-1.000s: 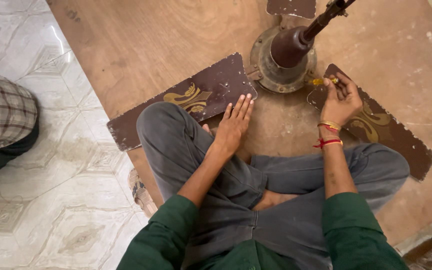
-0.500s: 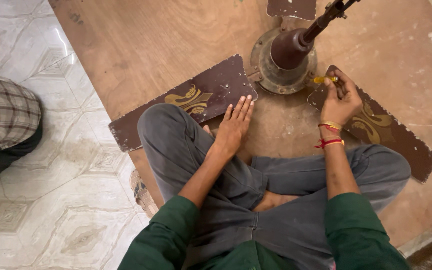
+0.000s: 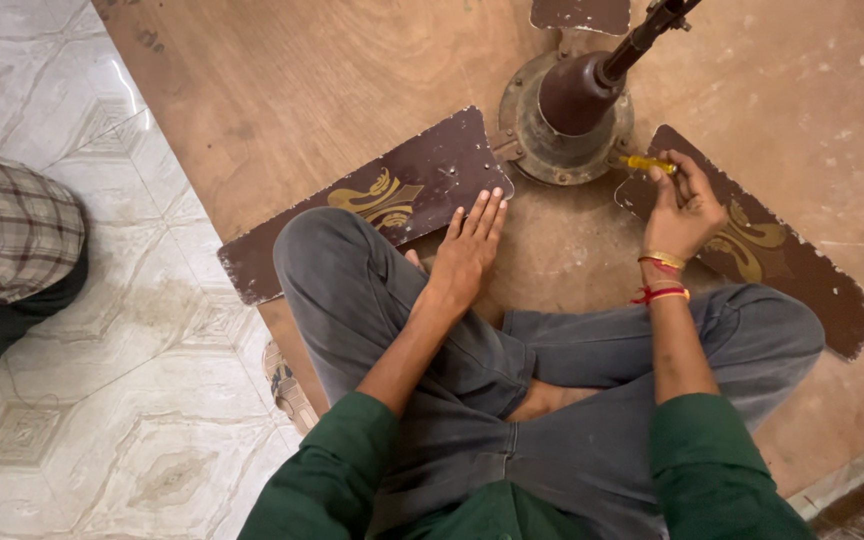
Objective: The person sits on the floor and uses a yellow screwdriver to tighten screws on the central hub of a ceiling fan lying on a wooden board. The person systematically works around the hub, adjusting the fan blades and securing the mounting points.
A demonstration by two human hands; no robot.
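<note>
The person sits cross-legged on a brown wooden board [image 3: 282, 90] laid over the tiled floor [image 3: 82, 380], facing a dismantled ceiling fan whose round motor housing [image 3: 567, 120] sits at the far side with its rod [image 3: 642, 35] slanting up and away. The right hand [image 3: 682, 205] is closed around a small yellow-handled screwdriver [image 3: 644, 162], its tip aimed left at the rim of the housing, just where the right blade [image 3: 762, 245] meets it; the hand rests over that blade's inner end, seemingly so the tool can lie nearly flat against the joint. The left hand [image 3: 467, 245] holds nothing: it lies flat and open, fingers together, on the board just beside the inner end of the left blade [image 3: 372, 205], apparently to brace the body and keep the fan from shifting. Both dark brown blades carry a gold ornament and spread out to either side of the knees, within easy reach. A third blade [image 3: 580, 14] peeks in at the far edge. At the far left, another person's checked sleeve [image 3: 7, 230] rests over the tiles, well apart from the work.
</note>
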